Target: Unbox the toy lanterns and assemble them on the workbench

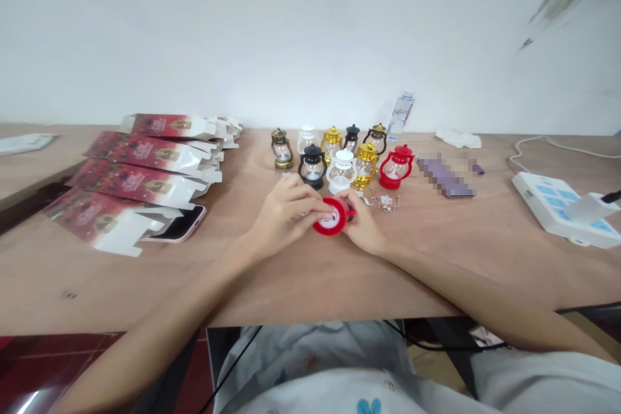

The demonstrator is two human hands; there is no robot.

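Note:
Both of my hands meet over the middle of the wooden table (310,284) around a small red lantern (332,217) lying on its side, its round base facing me. My left hand (284,213) curls over its left side with fingers closed on it. My right hand (361,223) grips its right side. Just behind stand several miniature lanterns: a bronze one (282,149), a black one (312,166), a white one (342,171), a gold one (366,164) and a red one (396,167). Small loose metal parts (385,202) lie next to my right hand.
Several red-and-white cardboard boxes (140,181) lie stacked at the left, with a pink-cased phone (182,225) beside them. A white power strip (563,210) sits at the right with a cable (572,145). A water bottle (400,115) stands by the wall. A crumpled white cloth (458,138) lies behind.

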